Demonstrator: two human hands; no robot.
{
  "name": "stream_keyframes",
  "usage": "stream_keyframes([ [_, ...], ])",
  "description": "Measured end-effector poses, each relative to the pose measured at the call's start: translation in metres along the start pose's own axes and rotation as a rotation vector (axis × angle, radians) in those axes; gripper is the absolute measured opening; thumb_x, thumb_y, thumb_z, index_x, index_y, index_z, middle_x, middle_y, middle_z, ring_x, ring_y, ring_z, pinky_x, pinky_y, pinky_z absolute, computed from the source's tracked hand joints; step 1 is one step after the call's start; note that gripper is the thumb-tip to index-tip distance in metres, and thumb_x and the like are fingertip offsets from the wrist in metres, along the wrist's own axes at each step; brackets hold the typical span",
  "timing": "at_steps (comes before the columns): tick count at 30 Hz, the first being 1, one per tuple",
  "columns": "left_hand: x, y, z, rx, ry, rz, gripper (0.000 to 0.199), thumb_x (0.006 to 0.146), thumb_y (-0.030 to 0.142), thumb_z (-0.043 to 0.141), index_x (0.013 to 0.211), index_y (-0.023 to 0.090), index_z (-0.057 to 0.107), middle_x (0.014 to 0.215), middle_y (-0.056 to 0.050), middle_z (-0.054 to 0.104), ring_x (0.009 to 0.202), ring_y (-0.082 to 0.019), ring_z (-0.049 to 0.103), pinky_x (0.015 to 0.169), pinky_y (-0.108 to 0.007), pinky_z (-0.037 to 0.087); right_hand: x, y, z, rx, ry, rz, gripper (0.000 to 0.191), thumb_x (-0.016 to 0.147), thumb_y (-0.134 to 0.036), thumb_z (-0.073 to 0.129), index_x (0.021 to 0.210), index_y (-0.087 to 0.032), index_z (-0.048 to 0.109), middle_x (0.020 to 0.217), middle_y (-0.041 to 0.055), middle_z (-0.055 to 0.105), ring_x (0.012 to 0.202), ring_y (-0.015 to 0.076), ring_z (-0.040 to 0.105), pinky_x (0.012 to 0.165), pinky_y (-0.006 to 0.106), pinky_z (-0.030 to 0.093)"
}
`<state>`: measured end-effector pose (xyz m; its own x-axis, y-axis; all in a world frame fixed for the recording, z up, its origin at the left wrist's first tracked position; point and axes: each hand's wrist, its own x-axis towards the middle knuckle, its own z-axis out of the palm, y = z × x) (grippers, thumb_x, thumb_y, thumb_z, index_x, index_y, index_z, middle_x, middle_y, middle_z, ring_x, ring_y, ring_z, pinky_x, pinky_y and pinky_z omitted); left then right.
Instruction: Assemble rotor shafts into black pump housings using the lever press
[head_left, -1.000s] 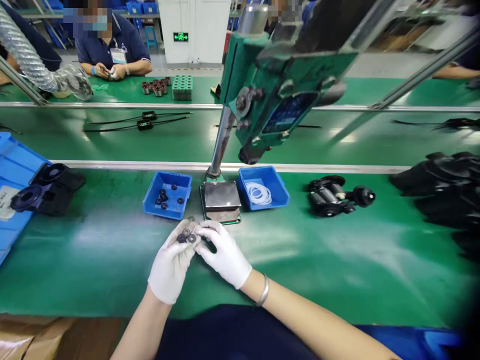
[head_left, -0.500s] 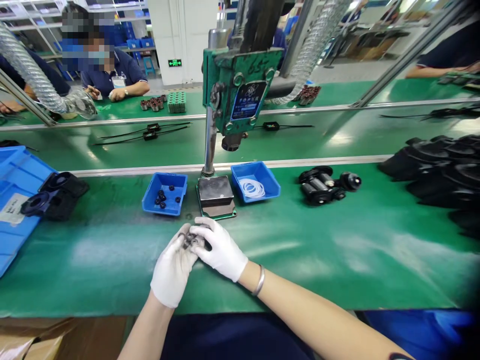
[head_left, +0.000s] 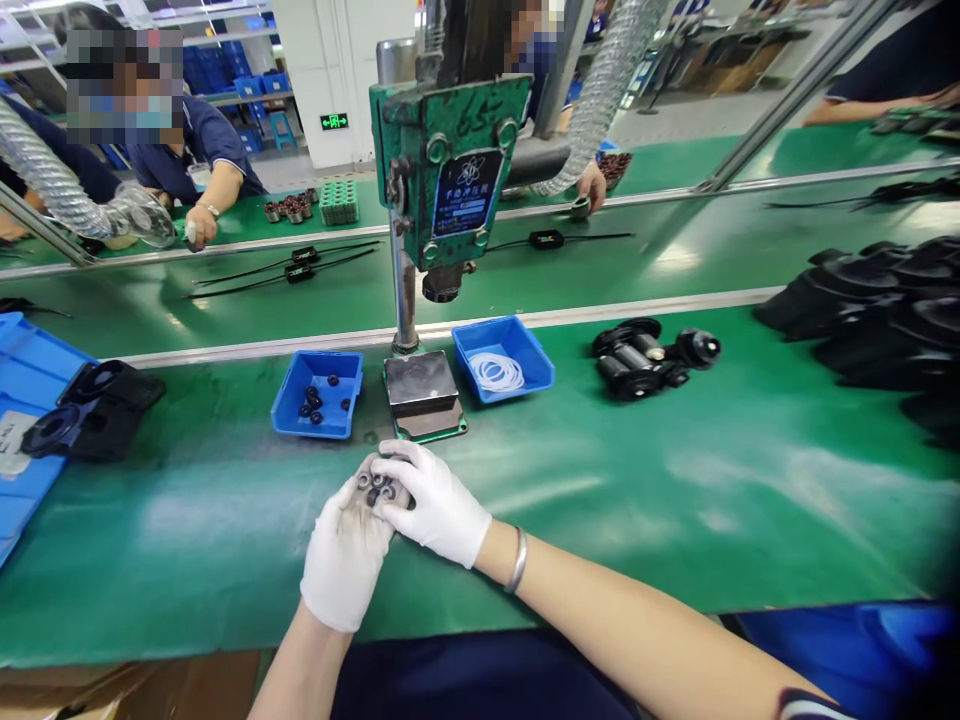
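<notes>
Several small dark ring-shaped parts [head_left: 377, 486] lie in the cupped palm of my left hand [head_left: 346, 555], which wears a white glove. My right hand [head_left: 442, 505], gloved too, reaches over from the right with its fingertips bent onto these parts; whether it pinches one is hard to see. Both hands are held together just in front of the green hand press [head_left: 457, 170] and its metal base block [head_left: 422, 380]. To the left of the block, a small blue bin [head_left: 319, 393] holds several black rings. On its right, another blue bin [head_left: 502, 360] contains white rings [head_left: 497, 372].
Black cylindrical assemblies [head_left: 649, 358] lie at the right of the mat, with large black housings [head_left: 877, 300] beyond. A big blue bin [head_left: 30, 420] and black brackets [head_left: 94, 410] stand at left. Across the conveyor [head_left: 675, 235], co-workers handle parts near cables.
The view has shifted slightly, and the rings in my left palm show more clearly. Across the line, a co-worker's hand has reached toward the conveyor, and another hand appears behind the press.
</notes>
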<state>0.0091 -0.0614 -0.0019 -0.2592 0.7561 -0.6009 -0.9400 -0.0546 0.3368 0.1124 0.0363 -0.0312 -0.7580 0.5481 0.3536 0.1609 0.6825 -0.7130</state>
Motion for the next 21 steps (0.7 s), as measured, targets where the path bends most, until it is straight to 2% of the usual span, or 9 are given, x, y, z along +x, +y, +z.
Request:
stream_keyframes([
  [7, 0.0013, 0.0005, 0.0010, 0.079, -0.089, -0.002, 0.045, 0.096, 0.036, 0.043, 0.139, 0.025, 0.051, 0.130, -0.008, 0.065, 0.128, -0.023, 0.054, 0.102, -0.037, 0.051, 0.0007, 0.0011, -0.0024, 0.050, 0.007, 0.022, 0.039, 0.073, -0.021, 0.074, 0.111, -0.021, 0.065, 0.124, 0.0095, 0.057, 0.113, 0.0242, 0.057, 0.099, 0.040, 0.049],
  [11, 0.0011, -0.0004, 0.0010, 0.138, -0.101, 0.014, 0.047, 0.094, 0.038, 0.048, 0.140, 0.029, 0.049, 0.131, -0.007, 0.064, 0.131, -0.023, 0.052, 0.103, -0.038, 0.050, 0.0013, 0.0015, -0.0034, 0.076, 0.018, 0.011, 0.040, 0.072, -0.019, 0.075, 0.111, -0.019, 0.064, 0.124, 0.0110, 0.058, 0.113, 0.0247, 0.057, 0.099, 0.040, 0.049],
  [15, 0.0052, -0.0009, -0.0033, 0.153, -0.098, 0.003, 0.046, 0.095, 0.038, 0.044, 0.140, 0.030, 0.049, 0.133, -0.006, 0.063, 0.131, -0.024, 0.051, 0.103, -0.039, 0.050, 0.0002, 0.0017, -0.0045, 0.100, 0.015, 0.024, 0.044, 0.072, -0.017, 0.074, 0.114, -0.019, 0.062, 0.125, 0.0112, 0.058, 0.114, 0.0245, 0.056, 0.100, 0.041, 0.049],
  [18, 0.0079, 0.0008, -0.0064, 0.120, -0.108, -0.005, 0.043, 0.097, 0.032, 0.041, 0.138, 0.029, 0.051, 0.133, -0.004, 0.062, 0.129, -0.020, 0.053, 0.102, -0.035, 0.050, -0.0013, 0.0018, -0.0052, 0.112, 0.042, 0.015, 0.045, 0.072, -0.015, 0.073, 0.115, -0.018, 0.060, 0.128, 0.0119, 0.055, 0.118, 0.0244, 0.054, 0.102, 0.041, 0.047],
  [21, 0.0098, 0.0032, -0.0069, -0.020, -0.216, -0.091, 0.037, 0.096, 0.030, 0.044, 0.128, 0.028, 0.061, 0.125, -0.004, 0.067, 0.120, -0.016, 0.060, 0.098, -0.028, 0.051, -0.0017, 0.0008, -0.0060, 0.101, 0.042, 0.001, 0.034, 0.072, -0.012, 0.070, 0.104, -0.020, 0.063, 0.130, 0.0103, 0.053, 0.119, 0.0235, 0.053, 0.101, 0.040, 0.047],
])
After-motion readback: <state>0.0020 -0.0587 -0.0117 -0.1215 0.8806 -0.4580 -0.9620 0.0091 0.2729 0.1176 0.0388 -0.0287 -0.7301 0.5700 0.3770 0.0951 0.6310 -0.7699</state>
